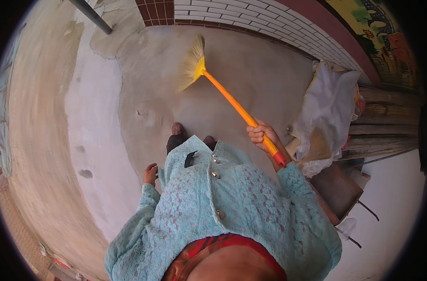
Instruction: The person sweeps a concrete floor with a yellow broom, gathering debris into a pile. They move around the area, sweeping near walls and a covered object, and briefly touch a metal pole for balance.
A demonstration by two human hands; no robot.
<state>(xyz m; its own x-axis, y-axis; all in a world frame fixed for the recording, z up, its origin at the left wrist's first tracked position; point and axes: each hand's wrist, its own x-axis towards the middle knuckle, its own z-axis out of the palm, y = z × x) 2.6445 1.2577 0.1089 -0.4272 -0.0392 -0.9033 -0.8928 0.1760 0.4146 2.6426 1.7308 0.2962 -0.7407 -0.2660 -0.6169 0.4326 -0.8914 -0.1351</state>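
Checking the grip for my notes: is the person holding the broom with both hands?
No, only the right hand grips the broom handle; the left hand hangs empty by the cardigan.

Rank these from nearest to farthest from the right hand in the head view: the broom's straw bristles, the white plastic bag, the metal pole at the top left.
From the right hand, which grips the orange handle:
1. White plastic bag, just to its right, against the stacked wood.
2. Straw bristles, up and to the left, on the concrete floor.
3. Metal pole, at the far top left corner.

Bare concrete floor [251, 70] carries broom bristles [191, 63] and a plastic bag [327, 112].
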